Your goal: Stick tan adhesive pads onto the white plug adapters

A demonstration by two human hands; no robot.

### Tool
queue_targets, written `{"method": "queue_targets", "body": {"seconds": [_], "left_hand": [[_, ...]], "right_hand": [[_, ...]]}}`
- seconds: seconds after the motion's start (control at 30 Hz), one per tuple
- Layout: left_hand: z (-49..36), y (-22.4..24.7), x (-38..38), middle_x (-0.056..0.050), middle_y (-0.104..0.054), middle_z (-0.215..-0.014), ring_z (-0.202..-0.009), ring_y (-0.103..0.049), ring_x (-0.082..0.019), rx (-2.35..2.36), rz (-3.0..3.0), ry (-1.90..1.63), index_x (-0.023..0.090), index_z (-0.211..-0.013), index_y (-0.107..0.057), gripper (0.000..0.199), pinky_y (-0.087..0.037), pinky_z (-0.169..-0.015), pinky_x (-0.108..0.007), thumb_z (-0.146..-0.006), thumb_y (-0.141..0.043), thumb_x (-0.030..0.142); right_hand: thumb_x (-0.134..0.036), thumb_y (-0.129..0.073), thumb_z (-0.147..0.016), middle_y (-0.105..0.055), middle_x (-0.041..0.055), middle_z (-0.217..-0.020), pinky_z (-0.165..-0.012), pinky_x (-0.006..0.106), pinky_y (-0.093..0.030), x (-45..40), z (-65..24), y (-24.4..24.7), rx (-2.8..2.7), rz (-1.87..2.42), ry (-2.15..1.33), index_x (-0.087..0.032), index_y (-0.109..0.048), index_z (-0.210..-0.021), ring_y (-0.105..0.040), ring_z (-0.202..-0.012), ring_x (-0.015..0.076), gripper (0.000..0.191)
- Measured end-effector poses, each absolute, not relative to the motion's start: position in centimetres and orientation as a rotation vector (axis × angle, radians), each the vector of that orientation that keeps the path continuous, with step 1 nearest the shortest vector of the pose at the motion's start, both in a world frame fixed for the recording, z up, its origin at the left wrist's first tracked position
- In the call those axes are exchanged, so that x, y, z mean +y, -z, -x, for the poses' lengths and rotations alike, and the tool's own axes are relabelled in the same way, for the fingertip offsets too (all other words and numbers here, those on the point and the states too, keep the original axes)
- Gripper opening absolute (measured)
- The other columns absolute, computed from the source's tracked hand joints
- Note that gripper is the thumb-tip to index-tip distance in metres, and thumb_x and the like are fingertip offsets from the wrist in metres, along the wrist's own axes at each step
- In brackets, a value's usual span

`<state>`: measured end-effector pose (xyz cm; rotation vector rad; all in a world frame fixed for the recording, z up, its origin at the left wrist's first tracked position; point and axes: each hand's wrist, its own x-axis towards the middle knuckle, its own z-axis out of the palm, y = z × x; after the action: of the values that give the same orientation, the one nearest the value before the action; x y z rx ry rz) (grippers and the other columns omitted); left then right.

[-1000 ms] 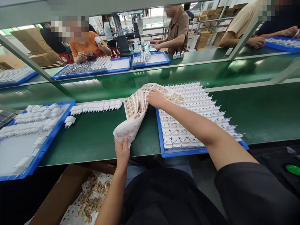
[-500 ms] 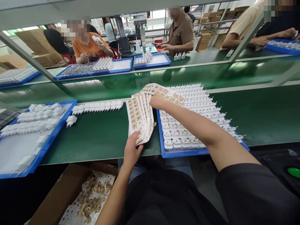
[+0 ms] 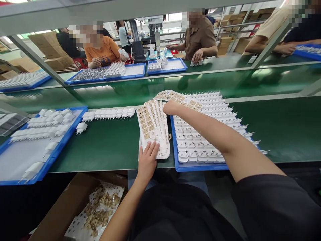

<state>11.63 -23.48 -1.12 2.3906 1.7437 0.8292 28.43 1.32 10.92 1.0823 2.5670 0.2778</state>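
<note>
A fanned stack of white sheets with tan stickers [image 3: 146, 122] lies on the green bench, left of a blue tray. My left hand [image 3: 148, 159] rests on the lower end of the stack, fingers spread flat. At the stack's upper right is my right hand [image 3: 170, 107], beside a sheet that curves over the tray; its fingers are hidden. White plug adapters [image 3: 198, 147] fill the blue tray [image 3: 178, 165] in rows, pins toward the back and right.
At the left, another blue tray [image 3: 54, 155] holds white adapters. A row of adapters [image 3: 110, 113] and a single one [image 3: 81, 127] sit beside it. A cardboard box [image 3: 62, 204] with tan scraps stands below. People work across the bench under a metal frame.
My left hand has gone from gripping the stack's lower edge to lying flat on it, and the lower end now rests on the bench. The view has shifted slightly.
</note>
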Motion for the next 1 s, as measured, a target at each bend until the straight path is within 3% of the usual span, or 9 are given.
{"method": "queue_targets", "body": {"seconds": [0.17,0.4,0.57,0.67,0.77,0.83,0.9,1.0], "left_hand": [[-11.6,1.6,-23.5,-0.009,-0.060,-0.143,-0.137,-0.051,-0.032,1.754,-2.379,-0.844,0.023,-0.137,-0.061,0.073,-0.038,-0.115,-0.056,-0.073,-0.042,-0.006],[-11.6,1.5,-23.7,-0.011,-0.059,-0.144,-0.139,-0.050,-0.031,1.783,-2.437,-0.775,0.020,-0.137,-0.059,0.071,-0.039,-0.114,-0.057,-0.075,-0.039,-0.008],[-11.6,1.2,-23.7,-0.013,-0.059,-0.144,-0.139,-0.050,-0.032,1.798,-2.467,-0.713,0.018,-0.137,-0.059,0.069,-0.041,-0.112,-0.059,-0.075,-0.039,-0.008],[-11.6,1.0,-23.7,-0.012,-0.058,-0.145,-0.139,-0.049,-0.032,1.794,-2.468,-0.700,0.018,-0.137,-0.058,0.071,-0.041,-0.112,-0.058,-0.074,-0.040,-0.007],[-11.5,0.9,-23.8,-0.012,-0.058,-0.145,-0.140,-0.049,-0.032,1.784,-2.454,-0.705,0.018,-0.137,-0.058,0.071,-0.040,-0.113,-0.058,-0.073,-0.040,-0.006],[-11.5,0.9,-23.8,-0.012,-0.058,-0.145,-0.140,-0.048,-0.033,1.769,-2.437,-0.711,0.018,-0.137,-0.058,0.071,-0.039,-0.114,-0.058,-0.072,-0.041,-0.006],[-11.5,0.9,-23.9,-0.013,-0.057,-0.146,-0.141,-0.047,-0.033,1.755,-2.416,-0.722,0.017,-0.138,-0.058,0.071,-0.036,-0.115,-0.059,-0.072,-0.042,-0.005],[-11.4,0.8,-24.0,-0.013,-0.056,-0.147,-0.142,-0.045,-0.034,1.737,-2.386,-0.746,0.018,-0.139,-0.057,0.070,-0.033,-0.117,-0.059,-0.073,-0.043,-0.003]], "right_hand": [[-0.008,-0.057,-0.081,-0.076,0.0143,-0.096,-0.072,0.032,-0.044,1.7,-29.1,-12.5,2.538,-1.009,-0.253,-0.013,-0.078,-0.088,-0.069,-0.091,0.0245,0.022],[-0.018,-0.061,-0.085,-0.078,0.0068,-0.094,-0.072,0.030,-0.041,2.3,-31.7,-14.1,2.651,-1.006,-0.173,-0.022,-0.081,-0.095,-0.067,-0.090,0.0228,0.023],[-0.021,-0.057,-0.092,-0.078,0.0054,-0.106,-0.076,0.031,-0.046,3.6,-33.4,-17.2,2.749,-1.080,-0.089,-0.020,-0.079,-0.105,-0.069,-0.093,0.0220,0.026],[-0.026,-0.060,-0.092,-0.079,0.0049,-0.104,-0.077,0.030,-0.049,2.2,-34.7,-18.9,2.867,-1.176,0.191,-0.019,-0.077,-0.110,-0.071,-0.090,0.0201,0.025],[-0.029,-0.067,-0.088,-0.078,0.0028,-0.097,-0.078,0.028,-0.053,-3.3,-36.3,-18.9,3.020,-1.155,0.698,-0.019,-0.074,-0.110,-0.072,-0.088,0.0178,0.025],[-0.029,-0.063,-0.091,-0.077,0.0031,-0.097,-0.077,0.027,-0.055,-9.1,-37.7,-17.6,3.149,-1.101,0.841,-0.018,-0.073,-0.102,-0.072,-0.086,0.0161,0.019],[-0.024,-0.059,-0.095,-0.077,0.0042,-0.097,-0.077,0.025,-0.055,-15.7,-39.3,-15.5,3.257,-1.083,0.849,-0.018,-0.072,-0.103,-0.071,-0.087,0.0150,0.016],[-0.015,-0.055,-0.098,-0.075,0.0077,-0.103,-0.082,0.027,-0.055,-24.4,-41.4,-11.5,3.350,-1.217,0.568,-0.018,-0.069,-0.109,-0.070,-0.093,0.0169,0.019]]}}
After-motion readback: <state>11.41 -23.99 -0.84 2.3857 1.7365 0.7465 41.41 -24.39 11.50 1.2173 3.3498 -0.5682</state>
